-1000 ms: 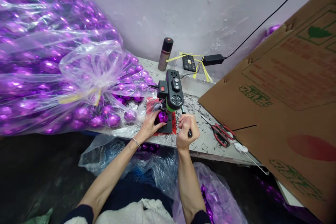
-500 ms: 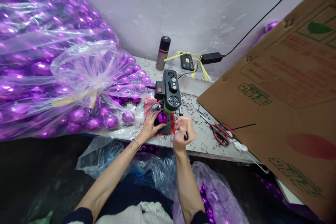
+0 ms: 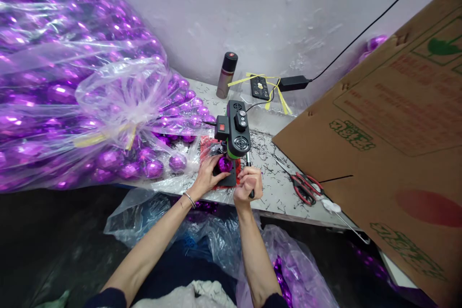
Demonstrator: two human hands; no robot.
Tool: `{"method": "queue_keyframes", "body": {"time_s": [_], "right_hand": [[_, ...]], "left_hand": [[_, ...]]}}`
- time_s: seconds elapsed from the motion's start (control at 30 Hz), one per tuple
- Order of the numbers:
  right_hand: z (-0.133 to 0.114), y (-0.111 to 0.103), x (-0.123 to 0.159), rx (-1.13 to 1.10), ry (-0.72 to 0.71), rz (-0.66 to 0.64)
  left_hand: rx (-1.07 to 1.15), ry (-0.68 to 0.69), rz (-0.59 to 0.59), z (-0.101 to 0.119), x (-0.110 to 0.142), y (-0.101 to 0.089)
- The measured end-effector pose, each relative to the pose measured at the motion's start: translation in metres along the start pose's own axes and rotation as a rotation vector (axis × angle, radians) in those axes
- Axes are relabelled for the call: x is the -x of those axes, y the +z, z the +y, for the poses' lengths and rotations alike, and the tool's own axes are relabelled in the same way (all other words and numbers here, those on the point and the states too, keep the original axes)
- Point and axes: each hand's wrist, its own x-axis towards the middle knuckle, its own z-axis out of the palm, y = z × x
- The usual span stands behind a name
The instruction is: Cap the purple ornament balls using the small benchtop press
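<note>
A shiny purple ball ornament (image 3: 225, 164) sits on the dark base of a small black bench press machine (image 3: 238, 125), right under its head. My left hand (image 3: 207, 176) holds the ball from the left, thumb in front and fingers behind. My right hand (image 3: 249, 185) is wrapped round the machine's lever handle (image 3: 251, 193), to the right of the base. Red material (image 3: 207, 147) lies beneath the machine. The machine's head hides the top of the ball.
Clear bags of purple balls (image 3: 119, 106) fill the left side. Red-handled scissors (image 3: 305, 187) lie right, beside a large cardboard box (image 3: 378, 144). A spray can (image 3: 227, 74) and a power adapter (image 3: 293, 83) are at the back. Small black scraps litter the white table (image 3: 277, 197).
My right hand has moved slightly down and to the left with the lever handle. My left hand keeps its hold on the ball. The whole view has shifted a little.
</note>
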Motion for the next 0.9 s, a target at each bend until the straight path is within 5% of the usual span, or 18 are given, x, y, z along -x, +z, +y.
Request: {"method": "queue_keyframes", "body": {"time_s": [0.43, 0.63, 0.77, 0.9], "right_hand": [[0.010, 0.001, 0.012, -0.023, 0.017, 0.000], [-0.014, 0.000, -0.028, 0.019, 0.129, 0.004], [-0.032, -0.005, -0.057, 0.031, 0.151, -0.047], [-0.033, -0.007, -0.050, 0.005, 0.105, -0.066]], "left_hand": [[0.021, 0.004, 0.023, 0.000, -0.002, 0.005], [0.033, 0.035, 0.016, -0.001, -0.004, 0.005], [-0.023, 0.077, 0.001, 0.005, 0.032, -0.012], [-0.151, 0.095, 0.053, 0.012, 0.057, -0.050]]}}
